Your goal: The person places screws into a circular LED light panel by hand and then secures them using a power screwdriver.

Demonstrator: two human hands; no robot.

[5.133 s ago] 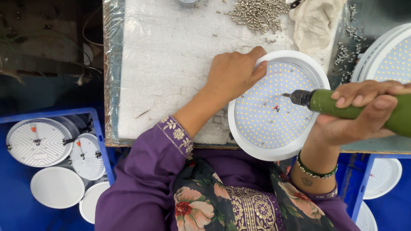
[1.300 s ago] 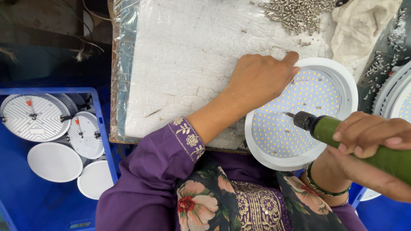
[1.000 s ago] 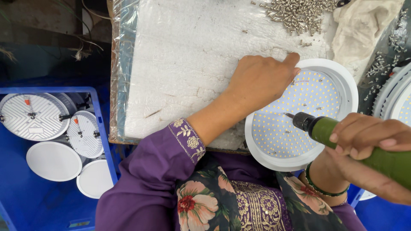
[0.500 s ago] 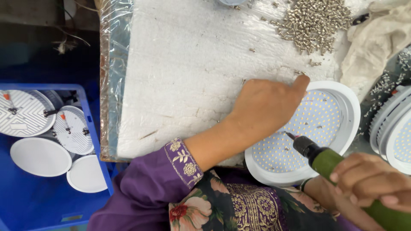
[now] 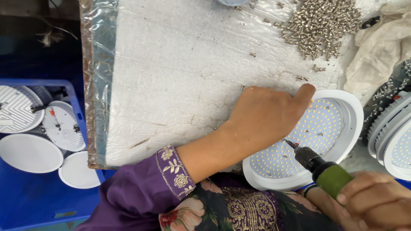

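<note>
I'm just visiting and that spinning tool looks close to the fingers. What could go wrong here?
The green screwdriver in the right hand has its tip on the round light panel, right beside the left hand that steadies it; a slip could nick the fingers or scratch the small lights. The panel also overhangs the table edge, so hard pressing might tip it. The loose screws could scatter.

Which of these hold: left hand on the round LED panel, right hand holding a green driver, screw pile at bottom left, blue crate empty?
1. The left hand rests on the round LED panel. True.
2. The right hand holds a green power screwdriver, tip on the panel. True.
3. The screw pile lies at bottom left. False: it lies at top right on the white foam board.
4. The blue crate is empty. False: it holds round white lamp parts.
</note>
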